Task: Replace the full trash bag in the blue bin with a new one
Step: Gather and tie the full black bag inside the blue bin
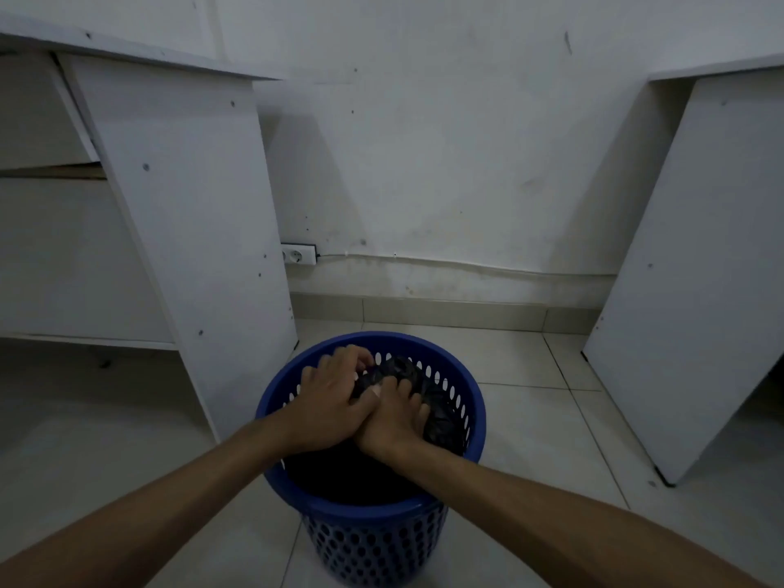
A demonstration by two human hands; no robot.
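A round blue bin with perforated walls stands on the tiled floor in front of me. Inside it sits a crumpled black trash bag, filling the bin up to near the rim. Both hands reach down into the bin's mouth. My left hand lies on top of the bag with its fingers curled into the plastic at the far side. My right hand is tucked partly under the left and grips the bunched plastic as well. The bag's lower part is hidden in the dark bin.
A white desk side panel stands close to the bin's left. Another white panel stands at the right. A white wall with a double socket and a cable lies behind. Tiled floor surrounds the bin.
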